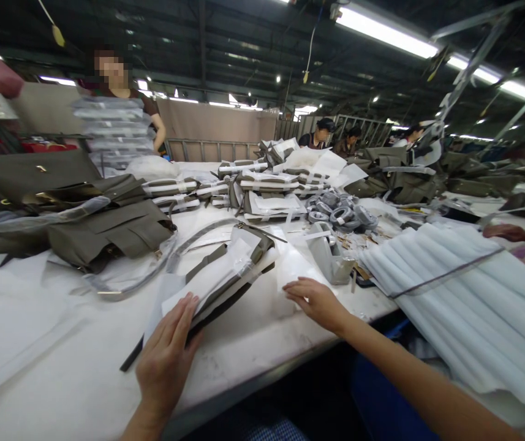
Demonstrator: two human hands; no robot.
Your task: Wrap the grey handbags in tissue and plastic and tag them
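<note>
A dark olive handbag (232, 291) lies on its side in front of me, with white wrapping paper (219, 269) over its upper face and clear tape near its far end. A plastic-wrapped strap (198, 236) curves away from it to the left. My left hand (168, 352) grips the bag's near end, fingers on the paper and thumb underneath. To the right of the bag, my right hand (315, 301) is open, its fingers stretched out at the edge of a white sheet (296, 266). Whether those fingertips touch the sheet I cannot tell.
Olive bags (110, 233) are heaped at left; wrapped bags (269, 184) are stacked behind. Coiled grey straps (340, 211) lie near a tape dispenser (329, 254). Tied white foam sheets (464, 300) overhang the table's right edge. A person (152, 113) stands far left; others work behind.
</note>
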